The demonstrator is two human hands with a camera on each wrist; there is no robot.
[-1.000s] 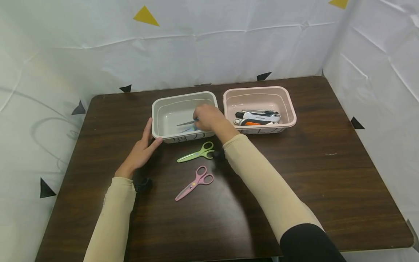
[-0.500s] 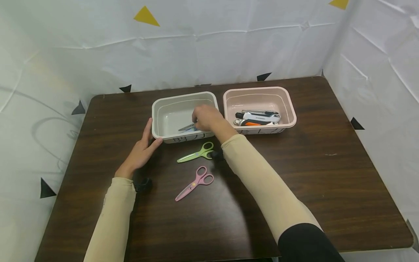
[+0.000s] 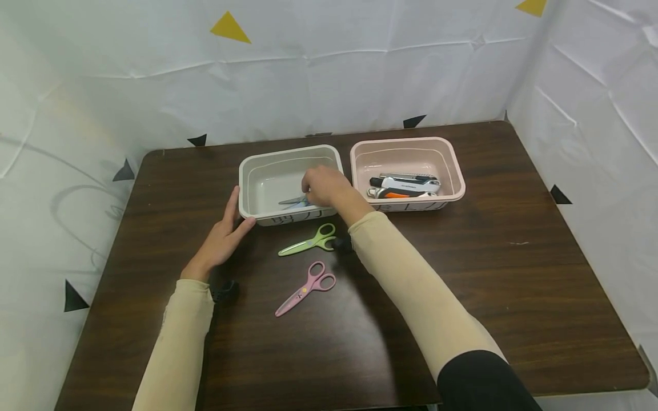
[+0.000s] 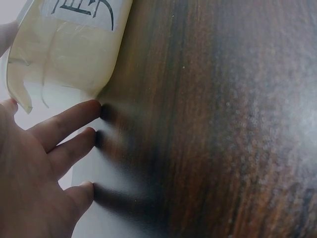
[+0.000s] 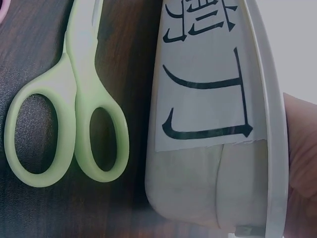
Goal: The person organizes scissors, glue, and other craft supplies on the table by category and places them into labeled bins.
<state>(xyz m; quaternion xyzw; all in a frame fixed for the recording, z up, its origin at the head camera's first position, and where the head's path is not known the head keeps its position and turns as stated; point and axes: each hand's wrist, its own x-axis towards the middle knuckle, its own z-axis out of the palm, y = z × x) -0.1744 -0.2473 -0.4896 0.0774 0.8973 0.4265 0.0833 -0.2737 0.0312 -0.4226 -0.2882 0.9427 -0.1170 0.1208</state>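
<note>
My right hand (image 3: 329, 185) reaches into the pale grey bin (image 3: 291, 152) and holds blue-handled scissors (image 3: 293, 201) low near its front wall. Their grey blades point left; the fingers hide most of the handles. At the bin's left end, my left hand (image 3: 218, 242) rests its thumb on the front corner of the rim, fingers extended along the side. In the left wrist view, fingertips (image 4: 88, 110) reach down beside the bin's end. Green scissors (image 3: 308, 244) lie on the table just in front of the bin, and pink scissors (image 3: 309, 283) nearer to me.
A pink bin (image 3: 406, 141) with several utility knives (image 3: 409, 184) stands right of the grey one. Both sit toward the back of the dark wooden table (image 3: 514, 285). A lettered label (image 5: 208, 99) is on the grey bin's front. White sheeting surrounds the table.
The blue-handled scissors have dropped slightly in my right hand, and their blades, spread apart a second ago, now lie close together. My left hand has stayed at the bin's corner.
</note>
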